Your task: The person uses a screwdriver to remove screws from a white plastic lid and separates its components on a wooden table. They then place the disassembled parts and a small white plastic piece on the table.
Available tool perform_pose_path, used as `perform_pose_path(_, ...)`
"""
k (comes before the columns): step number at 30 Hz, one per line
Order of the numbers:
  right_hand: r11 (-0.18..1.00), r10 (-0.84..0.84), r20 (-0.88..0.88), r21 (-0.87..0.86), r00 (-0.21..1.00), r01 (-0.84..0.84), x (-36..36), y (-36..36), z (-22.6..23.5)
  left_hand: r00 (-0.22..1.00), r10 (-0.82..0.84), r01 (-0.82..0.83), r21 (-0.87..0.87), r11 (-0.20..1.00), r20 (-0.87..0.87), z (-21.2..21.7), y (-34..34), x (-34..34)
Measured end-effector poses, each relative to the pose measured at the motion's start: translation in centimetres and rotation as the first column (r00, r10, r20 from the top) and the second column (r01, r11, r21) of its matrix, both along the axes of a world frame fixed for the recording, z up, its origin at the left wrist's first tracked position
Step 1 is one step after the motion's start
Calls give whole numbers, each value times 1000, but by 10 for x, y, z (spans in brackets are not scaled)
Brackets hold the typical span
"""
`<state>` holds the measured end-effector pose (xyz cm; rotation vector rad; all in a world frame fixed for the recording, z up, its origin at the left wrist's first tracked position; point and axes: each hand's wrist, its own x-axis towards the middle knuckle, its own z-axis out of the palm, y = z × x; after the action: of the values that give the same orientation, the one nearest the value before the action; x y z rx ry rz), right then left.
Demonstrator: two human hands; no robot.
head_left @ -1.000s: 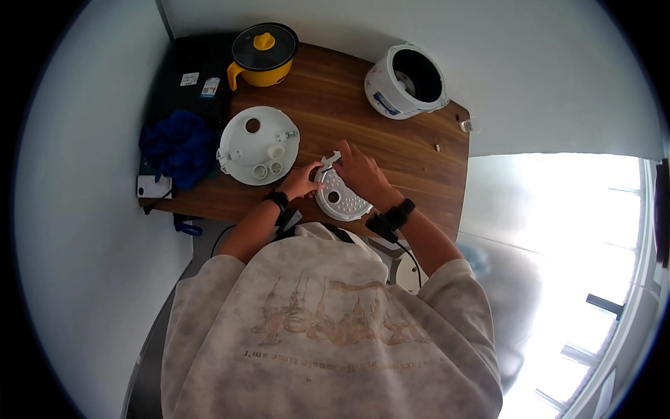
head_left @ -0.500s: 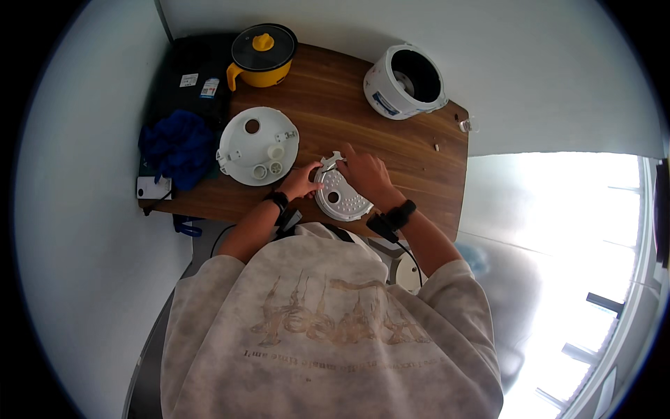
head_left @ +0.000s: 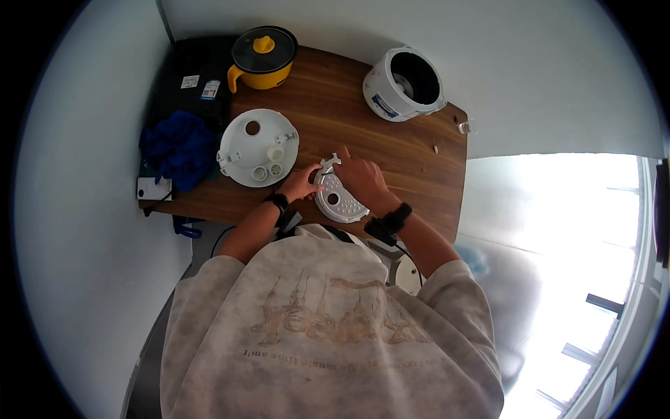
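A round silver metal plate (head_left: 342, 202), with a dotted surface and a round hole, lies near the table's front edge. It looks like the inner lid plate of a cooker. My left hand (head_left: 299, 185) grips its left rim, with the thumb along the upper left side. Bent over the plate's upper right part is my right hand (head_left: 361, 180), its index finger close to the notched tab at the top. The other fingertips are hidden beneath the hand, so what they pinch does not show. Left of my hands sits a white round lid shell (head_left: 241, 140) holding several small white cups.
A white cooker body (head_left: 380, 98) stands open at the back right. At the back left are a yellow pot (head_left: 269, 79) with a dark lid, a black bag (head_left: 192, 63) and a blue cloth (head_left: 178, 148). Small bits lie on the wooden table (head_left: 328, 91) toward the right.
My right hand has shifted slightly left over the plate. The left hand keeps its hold on the rim, and the plate has hardly moved.
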<state>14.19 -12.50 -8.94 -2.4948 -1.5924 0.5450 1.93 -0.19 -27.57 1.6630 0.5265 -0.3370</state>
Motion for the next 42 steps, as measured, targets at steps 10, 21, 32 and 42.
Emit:
perform_pose_path(10, 946, 120, -97, 314, 988, -84, 8, -13, -22, 1000, -7, 7, 2, 1000, -26, 6, 1, 0)
perform_pose_path(21, 996, -62, -92, 54, 994, 67, 5, -5, -10, 1000, 4, -4, -2, 1000, -17, 5, 1, -1)
perform_pose_path(32, 994, -103, -49, 25, 993, 105, -1, 2, 2, 999, 6, -6, 5, 1000, -34, 5, 2, -1)
perform_pose_path(42, 971, -40, -181, 227, 983, 81, 5, -12, -10, 999, -7, 7, 15, 1000, -36, 6, 0, 0)
